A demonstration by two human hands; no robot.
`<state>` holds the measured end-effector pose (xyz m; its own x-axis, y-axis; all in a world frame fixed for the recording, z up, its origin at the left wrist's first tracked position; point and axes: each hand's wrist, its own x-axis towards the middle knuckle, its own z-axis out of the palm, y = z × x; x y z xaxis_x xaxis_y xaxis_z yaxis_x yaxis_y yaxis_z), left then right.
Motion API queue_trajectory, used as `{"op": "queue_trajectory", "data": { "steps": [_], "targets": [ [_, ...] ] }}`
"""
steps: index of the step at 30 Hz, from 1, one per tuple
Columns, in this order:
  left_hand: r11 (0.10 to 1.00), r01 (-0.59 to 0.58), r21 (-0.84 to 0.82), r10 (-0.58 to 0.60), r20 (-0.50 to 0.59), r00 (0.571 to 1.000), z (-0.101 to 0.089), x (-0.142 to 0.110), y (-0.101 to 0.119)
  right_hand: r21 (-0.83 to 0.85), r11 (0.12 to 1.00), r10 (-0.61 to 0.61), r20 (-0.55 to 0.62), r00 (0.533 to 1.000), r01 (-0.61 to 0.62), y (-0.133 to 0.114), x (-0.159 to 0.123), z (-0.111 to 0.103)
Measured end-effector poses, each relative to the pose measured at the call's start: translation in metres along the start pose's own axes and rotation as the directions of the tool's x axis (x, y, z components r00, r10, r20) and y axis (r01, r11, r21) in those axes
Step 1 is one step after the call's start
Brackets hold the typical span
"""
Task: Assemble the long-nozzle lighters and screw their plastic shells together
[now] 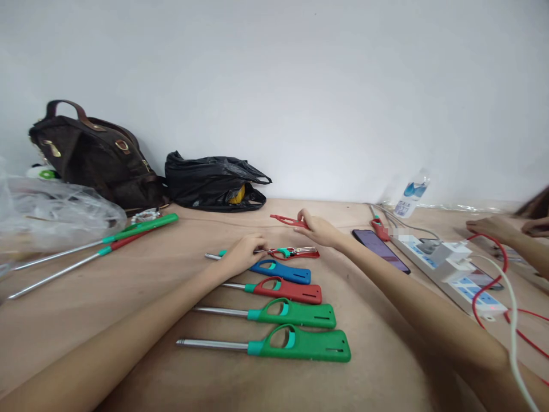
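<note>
My left hand [242, 253] is closed on the front end of an opened red lighter [294, 252] whose inner metal parts show. My right hand [319, 229] pinches a loose red handle shell [286, 220] just behind it. In front lie assembled long-nosed lighters in a row: a blue one [283, 271], a red one [286, 290] and two green ones [295, 313] [302, 343], metal tubes pointing left.
Two more lighters [128, 233] lie at the left near a clear plastic bag [55, 209]. A brown handbag [94, 151] and black bag [212, 182] stand against the wall. A phone [380, 249], power strip [450, 272], cables, a bottle [412, 191] and another person's hands [497, 228] are right.
</note>
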<state>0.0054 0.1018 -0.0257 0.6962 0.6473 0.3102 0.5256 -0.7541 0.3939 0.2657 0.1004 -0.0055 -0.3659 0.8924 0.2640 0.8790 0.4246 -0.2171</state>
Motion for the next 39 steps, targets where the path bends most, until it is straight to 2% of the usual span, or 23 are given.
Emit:
{"op": "queue_trajectory", "data": {
  "steps": [6,11,16,26,39],
  "targets": [
    [0.993,0.038,-0.108,-0.045,-0.063,0.997,0.004,0.0,-0.003,0.177,0.981,-0.087,0.039,0.995,0.079,0.0,-0.026,-0.006],
    [0.971,0.056,-0.232,-0.073,-0.062,0.995,0.005,0.002,-0.004,0.311,0.934,-0.178,-0.018,0.984,0.175,0.0,-0.034,0.0],
    [0.966,0.091,-0.242,-0.103,-0.035,0.994,0.005,0.003,-0.003,0.277,0.939,-0.185,-0.085,0.979,0.202,-0.008,-0.039,0.004],
    [0.98,0.012,-0.197,-0.017,-0.02,1.0,0.006,0.003,-0.01,0.267,0.942,-0.185,-0.098,0.978,0.205,-0.014,-0.043,0.026],
    [0.983,-0.029,-0.182,0.028,-0.012,1.0,0.007,0.004,-0.009,0.301,0.938,-0.149,-0.094,0.984,0.17,-0.018,-0.048,0.026]
  ]
}}
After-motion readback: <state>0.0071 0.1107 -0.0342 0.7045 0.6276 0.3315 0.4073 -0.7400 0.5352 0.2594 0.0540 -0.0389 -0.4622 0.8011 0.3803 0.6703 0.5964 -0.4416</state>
